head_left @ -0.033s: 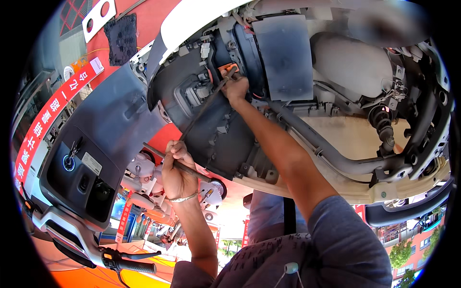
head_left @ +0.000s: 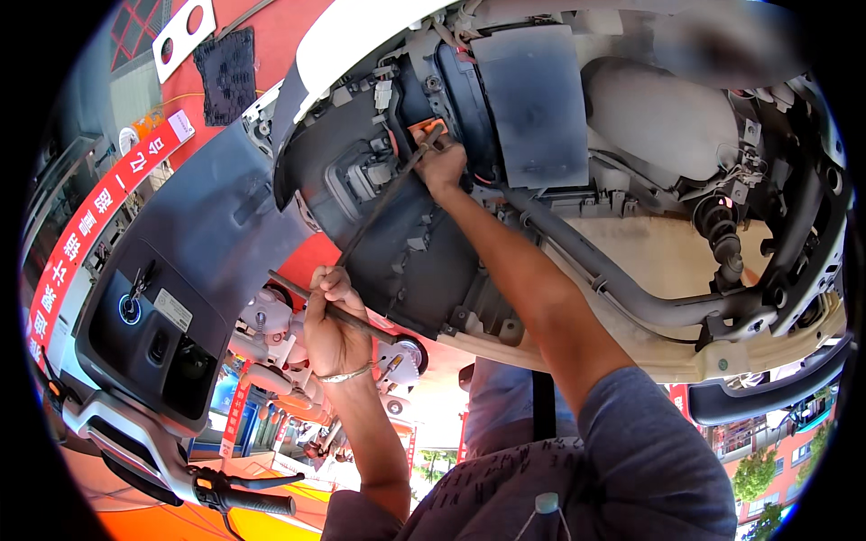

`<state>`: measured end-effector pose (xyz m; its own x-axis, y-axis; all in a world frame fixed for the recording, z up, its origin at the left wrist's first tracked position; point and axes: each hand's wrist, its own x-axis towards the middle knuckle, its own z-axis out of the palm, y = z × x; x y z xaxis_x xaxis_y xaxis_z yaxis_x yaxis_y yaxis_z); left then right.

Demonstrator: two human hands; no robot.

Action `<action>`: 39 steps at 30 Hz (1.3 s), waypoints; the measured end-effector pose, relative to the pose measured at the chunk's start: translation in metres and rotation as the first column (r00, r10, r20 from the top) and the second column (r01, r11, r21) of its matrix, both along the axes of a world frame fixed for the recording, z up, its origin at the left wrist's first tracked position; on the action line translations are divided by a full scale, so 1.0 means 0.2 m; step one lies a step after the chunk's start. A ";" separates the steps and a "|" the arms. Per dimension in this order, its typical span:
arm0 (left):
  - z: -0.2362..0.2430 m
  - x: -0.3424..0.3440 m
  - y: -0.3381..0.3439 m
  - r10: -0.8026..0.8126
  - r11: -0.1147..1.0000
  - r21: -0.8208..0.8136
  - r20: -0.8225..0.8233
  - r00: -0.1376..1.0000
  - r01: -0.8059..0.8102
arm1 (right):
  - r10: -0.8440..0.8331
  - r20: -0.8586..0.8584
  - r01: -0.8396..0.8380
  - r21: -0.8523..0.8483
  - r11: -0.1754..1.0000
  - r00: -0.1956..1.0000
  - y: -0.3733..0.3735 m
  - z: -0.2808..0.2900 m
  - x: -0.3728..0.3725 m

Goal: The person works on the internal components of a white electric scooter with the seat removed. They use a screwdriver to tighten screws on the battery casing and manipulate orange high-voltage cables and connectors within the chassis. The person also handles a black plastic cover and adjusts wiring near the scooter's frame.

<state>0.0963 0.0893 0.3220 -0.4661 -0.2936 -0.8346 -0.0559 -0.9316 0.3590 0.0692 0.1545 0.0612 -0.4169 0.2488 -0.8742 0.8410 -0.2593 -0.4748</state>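
One rod (head_left: 381, 206) btwn L hand (head_left: 335, 341) & R hand (head_left: 442, 166).

One left hand (head_left: 336, 338) and one right hand (head_left: 442, 168) are counted, with one bracelet (head_left: 345, 374), one T-handled tool (head_left: 379, 213), one brake lever (head_left: 266, 481), one handlebar grip (head_left: 260, 501), one black mat (head_left: 225, 77) and one white panel (head_left: 181, 33) pierced by two round holes (head_left: 196, 18).

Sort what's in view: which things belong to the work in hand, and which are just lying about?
In the work:
- left hand, around a dark rod
- right hand, on the long dark strip
- opened scooter body

Lying about:
- black mat
- white panel with round holes
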 end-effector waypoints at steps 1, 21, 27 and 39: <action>0.00 0.01 0.00 -0.005 1.000 0.001 -0.003 1.000 0.005 | 0.120 -0.037 -0.115 0.120 0.986 0.992 0.00 0.02 0.00; 0.01 -0.03 -0.06 -0.377 0.477 -0.492 0.634 0.675 0.729 | -0.249 -0.161 0.236 -0.099 0.967 0.955 -0.02 -0.06 0.04; -0.01 0.01 -0.10 -0.305 0.683 -0.471 0.512 0.803 0.559 | -0.134 -0.159 0.134 -0.010 0.991 0.978 -0.01 -0.09 0.06; -0.01 0.11 -0.07 -0.215 0.784 -0.459 0.431 0.876 0.418 | 0.184 -0.241 -0.179 0.043 0.983 0.953 0.02 -0.16 0.10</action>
